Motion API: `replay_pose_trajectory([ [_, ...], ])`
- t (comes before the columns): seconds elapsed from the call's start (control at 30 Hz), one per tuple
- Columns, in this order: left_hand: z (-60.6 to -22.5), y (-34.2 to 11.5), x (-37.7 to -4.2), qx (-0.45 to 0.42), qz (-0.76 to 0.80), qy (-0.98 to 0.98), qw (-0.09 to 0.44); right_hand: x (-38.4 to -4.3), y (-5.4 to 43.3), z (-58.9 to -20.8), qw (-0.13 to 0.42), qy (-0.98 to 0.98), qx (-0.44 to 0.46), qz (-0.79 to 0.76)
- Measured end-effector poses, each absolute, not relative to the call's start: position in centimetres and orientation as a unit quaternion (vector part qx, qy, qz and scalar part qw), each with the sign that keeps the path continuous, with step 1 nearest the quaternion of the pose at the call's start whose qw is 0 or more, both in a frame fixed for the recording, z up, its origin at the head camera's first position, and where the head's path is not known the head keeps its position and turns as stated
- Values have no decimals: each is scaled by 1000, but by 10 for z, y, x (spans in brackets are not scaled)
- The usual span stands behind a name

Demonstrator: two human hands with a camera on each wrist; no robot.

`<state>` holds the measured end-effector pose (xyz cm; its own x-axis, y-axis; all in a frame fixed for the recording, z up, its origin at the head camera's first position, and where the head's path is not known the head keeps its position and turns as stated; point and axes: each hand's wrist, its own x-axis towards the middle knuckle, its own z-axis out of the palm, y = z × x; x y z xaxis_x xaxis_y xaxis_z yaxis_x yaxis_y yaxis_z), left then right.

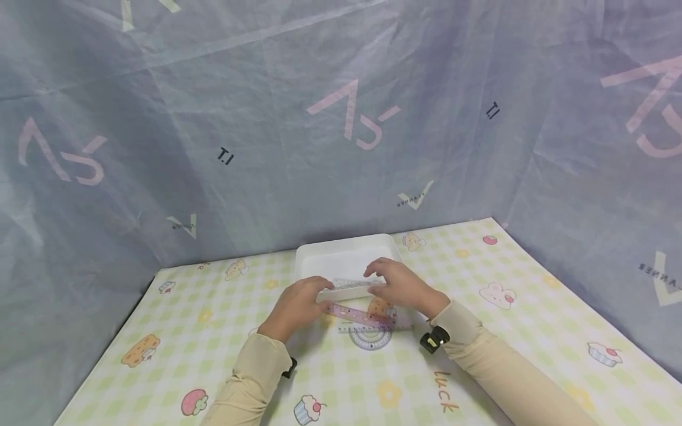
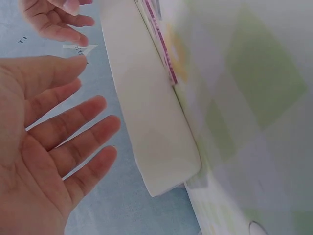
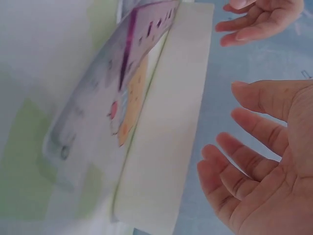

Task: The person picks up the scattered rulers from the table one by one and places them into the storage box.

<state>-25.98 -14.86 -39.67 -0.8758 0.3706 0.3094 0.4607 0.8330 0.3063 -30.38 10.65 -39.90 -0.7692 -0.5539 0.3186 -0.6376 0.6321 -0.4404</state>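
Observation:
A white tray (image 1: 341, 253) lies near the back of the table. Inside it, by the front wall, is a clear piece with ruler markings (image 1: 351, 283); its full shape is hidden. My left hand (image 1: 299, 303) hovers over the tray's front left corner, fingers loosely spread in the left wrist view. At the front right, my right hand (image 1: 402, 285) has its fingers apart and relaxed, holding nothing in the right wrist view. In front of the tray lie a pink patterned ruler (image 1: 351, 314) and a clear protractor (image 1: 370, 338) with a straight ruler edge.
A checked tablecloth (image 1: 256, 361) printed with cakes, flowers and strawberries covers the table. Behind the table and along its sides hangs a grey-blue curtain (image 1: 256, 148). The tray's outer front wall (image 2: 146, 103) stands beside the rulers.

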Motion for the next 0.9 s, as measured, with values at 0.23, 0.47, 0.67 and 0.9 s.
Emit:
replay_pose_trajectory([
  [0.23,-399,-148,-260,-222,-181,-954,92,-297,101,-397,11,-888,375,267],
  [0.47,-397,-149,-258,-230,-165,-953,105,-294,95,-404,-70,-886,406,213],
  [0.67,-395,-149,-259,-223,-167,-954,106,-290,95,-402,-80,-896,390,194],
  [0.9,-395,-146,-260,-224,-156,-957,94,-289,97,-403,-93,-903,375,186],
])
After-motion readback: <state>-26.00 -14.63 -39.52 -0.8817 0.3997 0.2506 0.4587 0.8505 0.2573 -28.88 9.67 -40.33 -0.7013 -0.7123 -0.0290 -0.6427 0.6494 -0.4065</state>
